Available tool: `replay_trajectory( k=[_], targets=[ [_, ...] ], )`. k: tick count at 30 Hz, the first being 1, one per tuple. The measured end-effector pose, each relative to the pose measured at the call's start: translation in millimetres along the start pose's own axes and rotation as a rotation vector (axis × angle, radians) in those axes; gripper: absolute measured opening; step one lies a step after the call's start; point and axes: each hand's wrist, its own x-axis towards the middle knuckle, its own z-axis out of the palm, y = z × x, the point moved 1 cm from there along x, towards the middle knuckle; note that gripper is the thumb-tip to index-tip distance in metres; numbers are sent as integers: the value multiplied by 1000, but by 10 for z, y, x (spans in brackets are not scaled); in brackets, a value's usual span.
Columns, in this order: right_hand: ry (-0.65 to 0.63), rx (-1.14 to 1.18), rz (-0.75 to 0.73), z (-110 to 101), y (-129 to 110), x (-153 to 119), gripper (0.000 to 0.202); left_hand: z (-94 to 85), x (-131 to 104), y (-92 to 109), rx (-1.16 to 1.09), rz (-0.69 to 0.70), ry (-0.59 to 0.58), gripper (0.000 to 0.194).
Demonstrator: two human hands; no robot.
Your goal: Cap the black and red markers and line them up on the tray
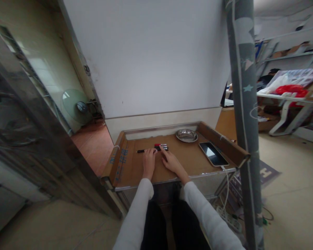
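Note:
My left hand [149, 161] rests on the cardboard-lined tray top, its fingers closed over a slim black marker [140, 151] whose end sticks out to the left. Just right of it lies a small group of markers side by side, a red marker [157, 144] at the far side and black markers [166, 148] nearer me. My right hand [171, 163] reaches in from the right with its index finger stretched out at the near edge of this group. The thumb is apart from that finger, and nothing shows in its grip. The remaining right fingers are partly hidden.
A round metal dish [186, 135] stands at the back right of the cardboard surface [135, 173]. Nearer, a phone [213, 154] lies with a white cable [227, 184] running down over the front edge. A grey wrapped pole [246, 114] rises at the right.

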Motion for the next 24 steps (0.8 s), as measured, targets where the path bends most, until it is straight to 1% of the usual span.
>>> replay_trajectory(
  k=[4, 6, 8, 14, 18, 21, 24],
  targets=[
    [112, -81, 73, -27, 44, 14, 51, 39, -40, -123, 115, -178, 79, 13],
    [133, -130, 109, -36, 59, 15, 42, 83, -62, -183, 128, -236, 102, 16],
    [127, -174, 130, -41, 67, 14, 36, 131, -79, -227, 124, -265, 112, 19],
    [77, -288, 199, -46, 82, 18, 30, 211, -56, -293, 34, -298, 138, 22],
    [68, -356, 260, -58, 77, 27, 31, 221, 6, -311, -67, -326, 114, 26],
    [76, -400, 313, -80, 58, 26, 33, 211, 23, -287, -137, -284, 84, 28],
    [69, -432, 327, -100, 29, 19, 33, 168, -11, -224, -141, -208, 33, 30]
  ],
)
